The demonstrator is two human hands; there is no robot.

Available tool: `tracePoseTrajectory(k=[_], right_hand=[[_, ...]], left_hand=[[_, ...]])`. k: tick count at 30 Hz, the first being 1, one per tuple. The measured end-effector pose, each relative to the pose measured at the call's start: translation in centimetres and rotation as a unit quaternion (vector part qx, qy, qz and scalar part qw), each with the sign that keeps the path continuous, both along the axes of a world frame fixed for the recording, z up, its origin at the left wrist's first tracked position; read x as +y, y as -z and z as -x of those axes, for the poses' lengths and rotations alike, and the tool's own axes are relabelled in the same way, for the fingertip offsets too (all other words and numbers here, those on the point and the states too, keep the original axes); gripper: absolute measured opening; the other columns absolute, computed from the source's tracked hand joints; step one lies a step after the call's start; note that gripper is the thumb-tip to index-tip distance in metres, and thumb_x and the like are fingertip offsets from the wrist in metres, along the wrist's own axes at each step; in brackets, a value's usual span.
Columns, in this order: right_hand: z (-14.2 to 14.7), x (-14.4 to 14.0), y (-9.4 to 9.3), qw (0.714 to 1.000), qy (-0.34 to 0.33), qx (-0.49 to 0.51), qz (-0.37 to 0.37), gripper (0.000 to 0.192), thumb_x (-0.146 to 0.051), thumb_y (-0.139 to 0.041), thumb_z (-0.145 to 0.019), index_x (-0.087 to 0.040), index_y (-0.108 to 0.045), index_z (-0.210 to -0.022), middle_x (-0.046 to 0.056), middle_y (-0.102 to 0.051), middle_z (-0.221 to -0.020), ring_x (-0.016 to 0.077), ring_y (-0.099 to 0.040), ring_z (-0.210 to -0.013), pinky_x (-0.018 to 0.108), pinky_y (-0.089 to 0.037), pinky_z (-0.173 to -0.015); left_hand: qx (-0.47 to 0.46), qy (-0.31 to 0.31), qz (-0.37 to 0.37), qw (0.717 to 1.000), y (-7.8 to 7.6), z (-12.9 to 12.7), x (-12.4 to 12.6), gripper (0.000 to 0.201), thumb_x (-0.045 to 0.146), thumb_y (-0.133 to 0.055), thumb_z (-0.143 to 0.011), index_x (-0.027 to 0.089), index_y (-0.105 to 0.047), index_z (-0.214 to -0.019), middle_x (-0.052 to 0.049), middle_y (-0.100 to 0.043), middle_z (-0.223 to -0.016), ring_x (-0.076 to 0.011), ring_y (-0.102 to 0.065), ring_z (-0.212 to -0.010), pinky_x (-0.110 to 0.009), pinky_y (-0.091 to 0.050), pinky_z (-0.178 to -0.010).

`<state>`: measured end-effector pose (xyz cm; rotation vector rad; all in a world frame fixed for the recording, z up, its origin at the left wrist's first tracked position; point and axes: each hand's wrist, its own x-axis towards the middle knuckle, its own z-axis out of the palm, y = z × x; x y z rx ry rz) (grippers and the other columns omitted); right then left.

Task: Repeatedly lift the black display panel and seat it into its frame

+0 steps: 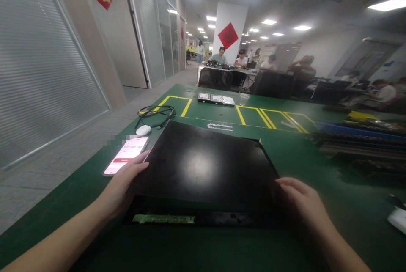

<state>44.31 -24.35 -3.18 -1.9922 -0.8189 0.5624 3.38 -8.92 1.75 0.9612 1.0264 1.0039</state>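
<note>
A glossy black screen panel (203,157) lies tilted over a black frame (234,218), its near edge raised off it. My left hand (135,174) is closed on the panel's left edge, thumb on top and fingers hidden beneath. At the right edge, my right hand (300,193) is closed with thumb and fingers pinched on the panel; whether it also touches the frame I cannot tell. Under the near edge shows a green circuit board strip (163,219). The frame's far right corner sticks out from behind the panel.
A phone (127,155) with a timer, a white oval object (143,130) and a coiled black cable (157,115) lie left on the green table (209,246). Several metal drive-like boxes (216,98) sit at the back. Dark and blue parts (358,130) are stacked right. People sit farther off.
</note>
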Motion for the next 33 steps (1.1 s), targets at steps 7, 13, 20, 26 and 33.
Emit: tracePoseTrajectory(k=[7, 13, 20, 26, 33], right_hand=[[0.0, 0.1, 0.0, 1.0, -0.001, 0.006, 0.003, 0.033, -0.048, -0.067, -0.066, -0.023, -0.079, -0.085, 0.007, -0.077, -0.084, 0.0267, -0.068, -0.076, 0.036, -0.05, -0.066], [0.1, 0.0, -0.3, 1.0, -0.012, -0.019, 0.005, 0.033, -0.048, -0.065, -0.066, -0.023, -0.079, -0.082, 0.007, -0.077, -0.082, 0.0252, -0.068, -0.072, 0.034, -0.05, -0.063], [-0.2, 0.0, 0.2, 0.998, -0.012, -0.046, 0.046, 0.036, -0.051, -0.062, -0.07, -0.024, -0.078, -0.087, 0.004, -0.073, -0.07, 0.022, -0.064, -0.061, 0.033, -0.048, -0.059], [0.0, -0.2, 0.1, 0.996, -0.018, -0.056, 0.062, 0.038, -0.054, -0.061, -0.073, -0.024, -0.077, -0.09, 0.005, -0.076, -0.078, 0.0241, -0.067, -0.067, 0.033, -0.049, -0.059], [0.3, -0.1, -0.4, 0.989, -0.033, -0.135, 0.058, 0.035, -0.053, -0.06, -0.073, -0.026, -0.079, -0.084, 0.005, -0.079, -0.085, 0.0266, -0.07, -0.077, 0.033, -0.051, -0.065]], left_hand=[[0.009, 0.006, 0.018, 1.0, 0.1, -0.1, 0.0, 0.059, 0.041, -0.075, -0.077, 0.024, -0.066, -0.132, -0.004, -0.081, -0.11, -0.0314, -0.074, -0.1, -0.032, -0.058, -0.075], [0.034, 0.007, 0.037, 0.999, 0.2, -0.1, 0.1, 0.054, 0.033, -0.071, -0.081, 0.026, -0.066, -0.134, -0.003, -0.083, -0.098, -0.0255, -0.077, -0.08, -0.029, -0.055, -0.062], [0.039, 0.006, 0.049, 0.998, -0.3, -0.3, -0.2, 0.071, 0.043, -0.074, -0.079, 0.024, -0.055, -0.145, -0.006, -0.082, -0.107, -0.0304, -0.077, -0.089, -0.039, -0.057, -0.085], [0.002, 0.011, 0.047, 0.999, 0.5, -0.3, 0.0, 0.072, 0.052, -0.069, -0.08, 0.028, -0.053, -0.145, -0.004, -0.075, -0.128, -0.0344, -0.065, -0.121, -0.04, -0.051, -0.1], [0.002, 0.028, 0.039, 0.999, 1.3, 0.1, 0.3, 0.06, 0.051, -0.066, -0.082, 0.03, -0.06, -0.137, 0.0, -0.072, -0.133, -0.0342, -0.057, -0.131, -0.039, -0.053, -0.098]])
